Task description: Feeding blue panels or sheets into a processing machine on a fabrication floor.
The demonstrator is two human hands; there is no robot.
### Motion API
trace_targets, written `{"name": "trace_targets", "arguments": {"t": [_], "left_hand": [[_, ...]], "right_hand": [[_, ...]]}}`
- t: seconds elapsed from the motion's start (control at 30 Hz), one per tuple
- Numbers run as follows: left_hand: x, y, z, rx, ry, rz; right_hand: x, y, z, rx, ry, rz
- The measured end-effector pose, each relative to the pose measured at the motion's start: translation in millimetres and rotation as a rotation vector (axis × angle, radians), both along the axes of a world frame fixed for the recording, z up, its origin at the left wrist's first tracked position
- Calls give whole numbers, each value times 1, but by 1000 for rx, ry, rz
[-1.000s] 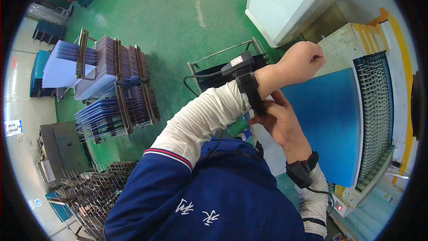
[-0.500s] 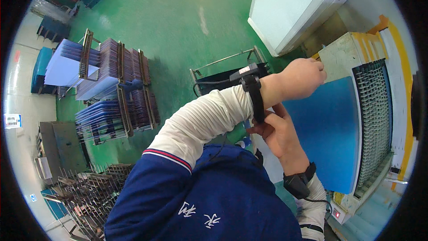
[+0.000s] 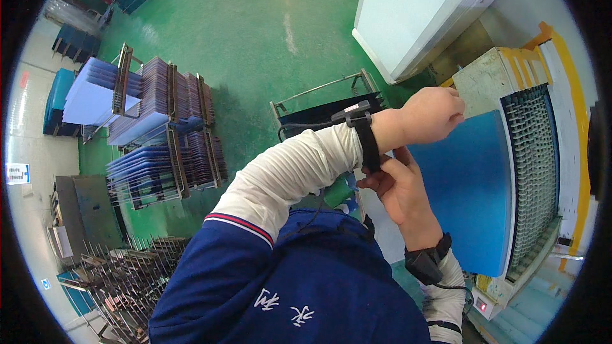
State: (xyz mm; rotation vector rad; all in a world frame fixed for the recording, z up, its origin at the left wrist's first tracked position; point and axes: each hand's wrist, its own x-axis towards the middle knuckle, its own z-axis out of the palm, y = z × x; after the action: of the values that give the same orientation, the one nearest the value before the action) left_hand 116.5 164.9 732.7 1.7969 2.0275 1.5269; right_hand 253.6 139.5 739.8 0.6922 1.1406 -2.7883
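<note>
My left hand (image 3: 430, 116) is closed in a loose fist, and nothing shows in it. Its forearm, in a white sleeve (image 3: 299, 162) below a navy cuff, crosses in front of me. A black wrist strap (image 3: 366, 143) wraps that wrist, with a small black device (image 3: 351, 112) and a cable on its upper side. From below, my right hand (image 3: 403, 194) reaches to the strap, its thumb and fingers bent against the strap's lower end. The fingertips are partly hidden behind the left wrist. A second black device (image 3: 426, 265) is strapped on my right wrist.
At right, a blue sheet (image 3: 468, 197) lies beside a conveyor bed (image 3: 537, 178) of small rollers. A white cabinet (image 3: 414, 13) stands ahead. A low metal rack (image 3: 325, 105) is beyond my arm. Racks of bluish panels (image 3: 150, 102) and a pin rack (image 3: 134, 274) stand left on the green floor (image 3: 248, 32).
The strap and its device have turned a little around my left wrist, so the device now shows a thinner side. Both hands stay in nearly the same place.
</note>
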Motion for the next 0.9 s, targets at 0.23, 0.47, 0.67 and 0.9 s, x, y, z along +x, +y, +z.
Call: {"name": "trace_targets", "arguments": {"t": [0.23,0.47,0.67,0.9], "left_hand": [[-13,7,-1,-20,-596,-27],[-36,0,15,133,-1700,-200],[-37,1,2,135,-1843,-166],[-38,0,-4,144,-1871,-161]], "right_hand": [[0,-4,-1,40,-44,-16],[0,-10,0,701,213,14],[-11,-5,-7,911,375,4],[-8,9,2,796,262,199]]}}
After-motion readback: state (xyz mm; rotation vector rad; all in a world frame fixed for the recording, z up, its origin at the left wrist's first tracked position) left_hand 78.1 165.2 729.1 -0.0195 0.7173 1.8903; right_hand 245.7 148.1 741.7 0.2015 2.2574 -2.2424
